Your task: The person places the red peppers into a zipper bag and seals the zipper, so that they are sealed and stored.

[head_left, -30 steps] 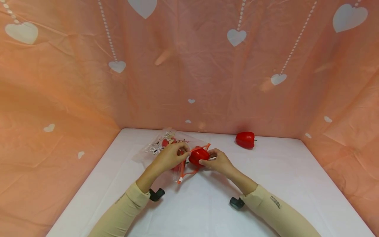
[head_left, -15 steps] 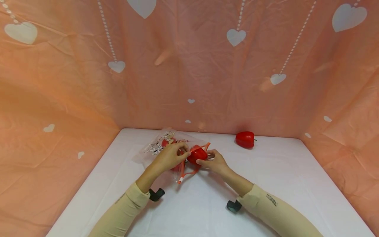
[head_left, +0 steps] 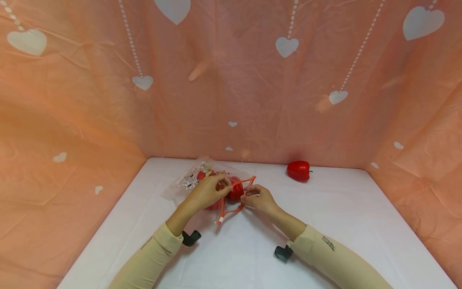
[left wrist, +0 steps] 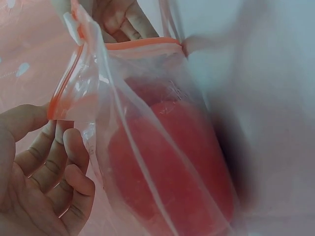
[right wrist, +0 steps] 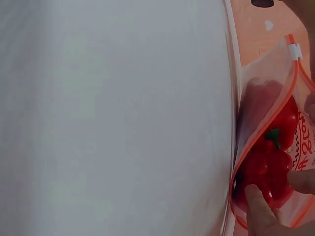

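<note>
A clear zip bag [head_left: 172, 192] with printed figures and an orange zip edge lies on the white table. My left hand [head_left: 206, 189] pinches the orange edge between thumb and finger, as the left wrist view also shows. At the bag's spread mouth, my right hand [head_left: 265, 200] touches a red bell pepper [head_left: 236, 193] just inside, its fingertips against the near end. Behind that pepper, another red bell pepper [right wrist: 289, 118] with a green stem shows in the right wrist view. Further red shapes show through the plastic. A white slider [right wrist: 295, 51] sits on the zip.
One more red bell pepper [head_left: 298, 171] lies on its side at the back right of the table [head_left: 325, 208]. Orange cloth [head_left: 252, 100] with white hearts hangs around the back and sides. Dark wrist devices [head_left: 283, 253] sit below both sleeves.
My right hand has moved left, carrying the pepper farther into the bag and loosening its fingers from around it. My left hand has kept its place on the zip edge.
</note>
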`<act>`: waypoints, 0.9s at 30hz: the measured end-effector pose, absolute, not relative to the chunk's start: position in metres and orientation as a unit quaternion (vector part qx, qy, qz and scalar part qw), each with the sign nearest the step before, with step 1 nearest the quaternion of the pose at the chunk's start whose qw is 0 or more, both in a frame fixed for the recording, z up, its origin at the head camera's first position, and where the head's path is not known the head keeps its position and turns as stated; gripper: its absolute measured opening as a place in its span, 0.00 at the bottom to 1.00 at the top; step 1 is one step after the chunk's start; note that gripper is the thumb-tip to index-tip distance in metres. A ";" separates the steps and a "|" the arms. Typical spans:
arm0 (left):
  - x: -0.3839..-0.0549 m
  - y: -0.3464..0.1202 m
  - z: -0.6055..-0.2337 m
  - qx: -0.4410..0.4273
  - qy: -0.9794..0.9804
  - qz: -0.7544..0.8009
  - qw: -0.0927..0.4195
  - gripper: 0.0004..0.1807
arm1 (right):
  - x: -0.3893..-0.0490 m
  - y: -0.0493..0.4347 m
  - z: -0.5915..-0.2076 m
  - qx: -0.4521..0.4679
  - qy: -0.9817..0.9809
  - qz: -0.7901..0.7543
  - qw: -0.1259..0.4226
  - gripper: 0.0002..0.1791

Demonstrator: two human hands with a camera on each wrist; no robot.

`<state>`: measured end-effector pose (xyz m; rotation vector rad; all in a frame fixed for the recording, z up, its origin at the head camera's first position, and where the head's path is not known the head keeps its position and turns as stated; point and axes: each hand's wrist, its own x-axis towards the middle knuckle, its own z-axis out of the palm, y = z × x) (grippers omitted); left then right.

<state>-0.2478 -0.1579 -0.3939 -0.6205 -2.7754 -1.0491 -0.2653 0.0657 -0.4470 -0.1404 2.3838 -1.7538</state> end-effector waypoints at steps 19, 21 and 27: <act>-0.249 -0.160 -0.394 -0.221 -0.912 -0.340 0.063 0.02 | -0.262 0.075 -0.441 -0.061 0.801 -0.591 0.079 0.20; -0.249 -0.160 -0.394 -0.220 -0.912 -0.341 0.062 0.02 | -0.262 0.078 -0.440 -0.059 0.800 -0.591 0.079 0.20; -0.249 -0.159 -0.394 -0.213 -0.914 -0.339 0.062 0.03 | -0.263 0.088 -0.437 -0.047 0.802 -0.590 0.080 0.21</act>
